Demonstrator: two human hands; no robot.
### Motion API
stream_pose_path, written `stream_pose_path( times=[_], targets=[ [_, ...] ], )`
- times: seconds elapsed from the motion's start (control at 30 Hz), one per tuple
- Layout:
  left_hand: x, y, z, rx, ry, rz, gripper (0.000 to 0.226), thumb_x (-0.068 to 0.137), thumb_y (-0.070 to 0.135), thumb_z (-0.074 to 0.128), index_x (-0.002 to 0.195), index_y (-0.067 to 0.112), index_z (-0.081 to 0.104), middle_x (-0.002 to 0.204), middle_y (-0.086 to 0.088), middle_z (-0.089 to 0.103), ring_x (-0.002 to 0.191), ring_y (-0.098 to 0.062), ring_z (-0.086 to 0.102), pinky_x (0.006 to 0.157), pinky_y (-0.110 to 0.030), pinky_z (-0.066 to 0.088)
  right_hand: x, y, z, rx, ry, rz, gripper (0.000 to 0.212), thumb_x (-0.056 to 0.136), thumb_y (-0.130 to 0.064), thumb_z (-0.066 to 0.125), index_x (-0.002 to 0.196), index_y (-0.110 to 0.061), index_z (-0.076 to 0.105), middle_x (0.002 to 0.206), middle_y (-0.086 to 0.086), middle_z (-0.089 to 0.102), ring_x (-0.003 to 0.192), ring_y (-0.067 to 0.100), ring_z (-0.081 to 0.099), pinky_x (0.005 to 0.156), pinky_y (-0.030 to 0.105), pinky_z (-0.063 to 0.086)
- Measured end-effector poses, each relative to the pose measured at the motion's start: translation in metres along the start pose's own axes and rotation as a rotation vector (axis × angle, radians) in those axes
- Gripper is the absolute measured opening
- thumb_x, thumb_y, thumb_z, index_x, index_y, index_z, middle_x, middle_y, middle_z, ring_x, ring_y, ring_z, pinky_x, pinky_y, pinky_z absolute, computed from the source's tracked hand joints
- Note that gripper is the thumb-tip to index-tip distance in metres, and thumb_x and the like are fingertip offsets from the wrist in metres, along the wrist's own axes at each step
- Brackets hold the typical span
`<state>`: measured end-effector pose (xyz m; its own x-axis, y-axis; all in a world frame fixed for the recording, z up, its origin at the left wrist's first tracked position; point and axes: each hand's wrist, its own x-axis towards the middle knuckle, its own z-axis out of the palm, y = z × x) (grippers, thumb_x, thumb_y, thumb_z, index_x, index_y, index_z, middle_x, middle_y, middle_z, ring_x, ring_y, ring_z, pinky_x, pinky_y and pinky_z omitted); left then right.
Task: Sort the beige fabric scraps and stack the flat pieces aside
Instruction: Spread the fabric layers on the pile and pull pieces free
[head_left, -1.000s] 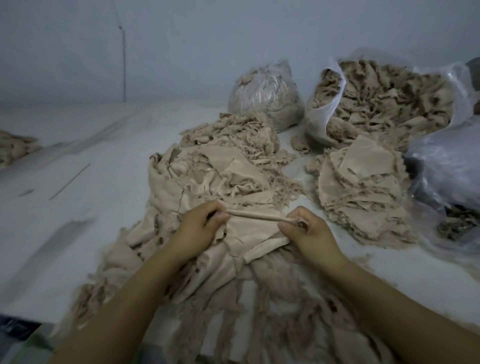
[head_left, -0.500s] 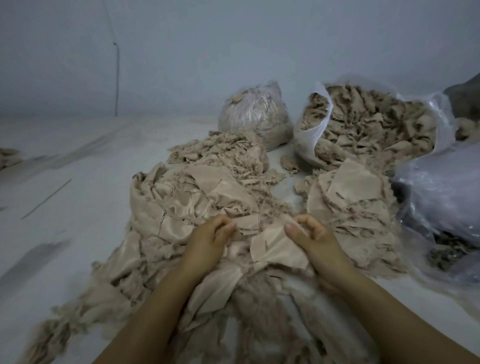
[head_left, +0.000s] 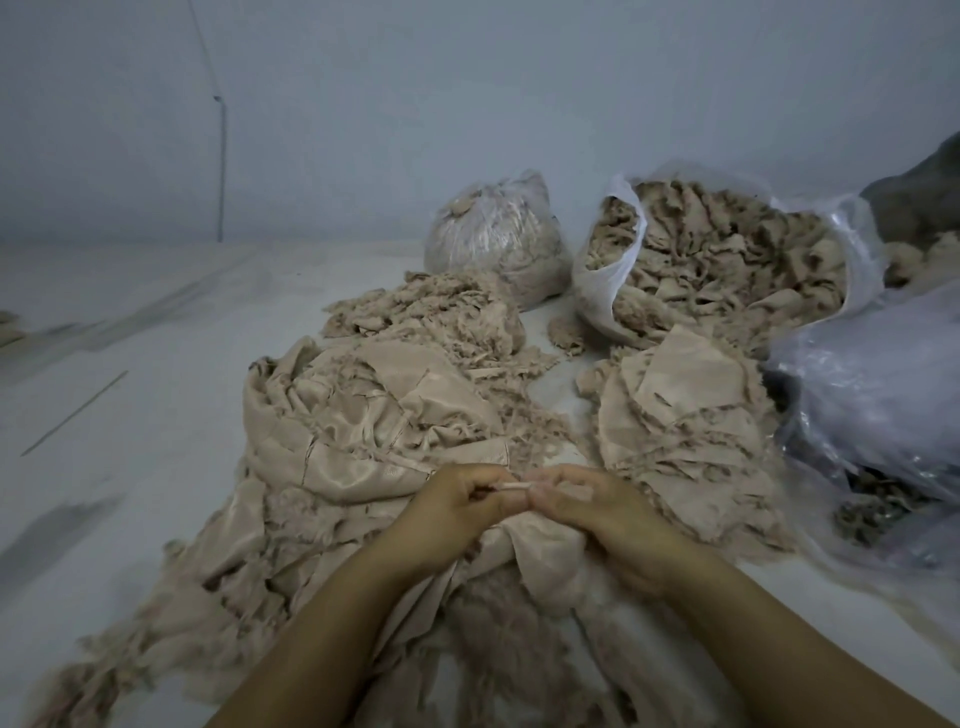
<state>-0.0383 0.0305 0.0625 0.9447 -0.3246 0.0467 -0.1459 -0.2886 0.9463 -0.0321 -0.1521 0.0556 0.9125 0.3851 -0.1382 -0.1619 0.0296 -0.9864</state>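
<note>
While both hands meet at the centre of the view, the left hand and the right hand each pinch one end of a narrow rolled edge of a beige scrap, fingers curled tight, knuckles nearly touching. The grip on each side is pressed together on that fabric. The scrap hangs down from the fingers onto the big loose pile, which spreads from the centre toward 8 o'clock across the white bench. At 2 o'clock from the hands lies the stack of flat pieces, layered and frayed at the edges. At 12 o'clock sits a heap of shredded trimmings. Behind it stands a tied clear bag, and at 1 o'clock an open white bag full of scraps. Crumpled plastic sheeting lies at 3 o'clock.
</note>
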Motion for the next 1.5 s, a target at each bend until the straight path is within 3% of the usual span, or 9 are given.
stream_pose_path(
  times=[0.2,0.37,0.57,0.77,0.97,1.1,1.23,1.33,1.5],
  targets=[
    [-0.002,-0.008,-0.023,-0.038,0.334,-0.058,0.031,0.090,0.030,0.054,0.069,0.009,0.064,0.062,0.001,0.058,0.062,-0.012,0.051,0.059,-0.017,0.041,0.006,-0.009,-0.014,0.158,0.379,-0.039,0.017,0.088,-0.019,0.066,0.074,-0.010,0.062,0.068,0.010,0.066,0.056,0.017,0.059,0.051,0.025,0.049],
    [0.002,0.007,0.016,-0.215,-0.041,-0.092,0.038,0.079,0.031,0.068,0.112,0.012,0.063,0.101,-0.002,0.073,0.095,-0.017,0.068,0.078,-0.024,0.054,0.007,-0.008,0.004,0.215,0.246,-0.085,0.010,0.083,-0.022,0.068,0.078,-0.013,0.069,0.076,0.011,0.071,0.066,0.018,0.067,0.058,0.027,0.055],
    [0.011,0.008,0.024,-0.544,0.272,-0.182,0.016,0.089,0.017,0.058,0.077,0.005,0.056,0.041,0.002,0.042,0.028,-0.006,0.027,0.031,-0.011,0.020,0.008,-0.014,-0.008,0.098,0.516,-0.225,0.010,0.083,-0.012,0.071,0.073,-0.013,0.071,0.064,-0.002,0.069,0.056,0.008,0.063,0.051,0.017,0.049],
    [0.009,0.010,0.023,-0.357,0.165,-0.112,0.024,0.090,0.025,0.060,0.069,0.019,0.070,0.047,0.002,0.048,0.035,-0.006,0.034,0.036,-0.015,0.023,0.006,-0.014,-0.006,0.021,0.336,-0.183,0.016,0.088,-0.017,0.066,0.073,-0.010,0.065,0.069,0.007,0.062,0.062,0.016,0.057,0.052,0.019,0.047],
    [-0.003,0.006,-0.010,0.132,0.136,0.000,0.022,0.092,0.021,0.059,0.075,0.027,0.071,0.061,0.010,0.061,0.053,-0.001,0.052,0.052,-0.014,0.041,0.021,-0.069,-0.056,-0.093,0.763,-0.364,0.016,0.092,-0.024,0.062,0.076,-0.023,0.062,0.081,0.004,0.064,0.072,0.017,0.055,0.062,0.023,0.046],
    [-0.018,-0.005,-0.041,0.444,0.011,0.001,0.027,0.083,0.028,0.072,0.108,0.031,0.066,0.107,0.019,0.063,0.100,0.007,0.057,0.087,-0.012,0.044,0.019,-0.087,-0.091,-0.710,1.004,-0.334,0.027,0.090,-0.031,0.061,0.113,-0.016,0.057,0.119,0.009,0.055,0.104,0.022,0.052,0.087,0.026,0.041],
    [-0.022,-0.009,-0.046,0.658,-0.032,0.085,0.028,0.089,0.008,0.061,0.112,0.023,0.067,0.116,0.019,0.057,0.110,0.008,0.051,0.094,-0.005,0.036,-0.002,-0.030,-0.033,-0.839,0.284,-0.546,0.009,0.087,-0.036,0.056,0.093,-0.043,0.059,0.095,-0.020,0.058,0.092,-0.002,0.054,0.078,0.012,0.043],
    [-0.024,-0.010,-0.041,0.726,-0.004,0.189,0.032,0.089,-0.007,0.049,0.105,0.010,0.071,0.115,0.008,0.062,0.114,-0.001,0.051,0.099,-0.009,0.035,-0.008,0.022,0.001,-1.109,-0.211,-0.614,0.031,0.084,-0.051,0.062,0.107,-0.032,0.069,0.110,-0.013,0.058,0.110,0.008,0.048,0.096,0.024,0.035],
    [-0.038,0.000,-0.038,0.621,-0.128,0.227,0.025,0.090,0.017,0.062,0.114,0.017,0.068,0.119,0.015,0.060,0.113,0.010,0.048,0.098,-0.010,0.035,0.003,0.022,0.014,-0.802,0.020,-0.656,0.007,0.090,-0.018,0.062,0.085,-0.017,0.067,0.090,-0.011,0.061,0.090,0.001,0.051,0.081,0.018,0.037]
  ],
)
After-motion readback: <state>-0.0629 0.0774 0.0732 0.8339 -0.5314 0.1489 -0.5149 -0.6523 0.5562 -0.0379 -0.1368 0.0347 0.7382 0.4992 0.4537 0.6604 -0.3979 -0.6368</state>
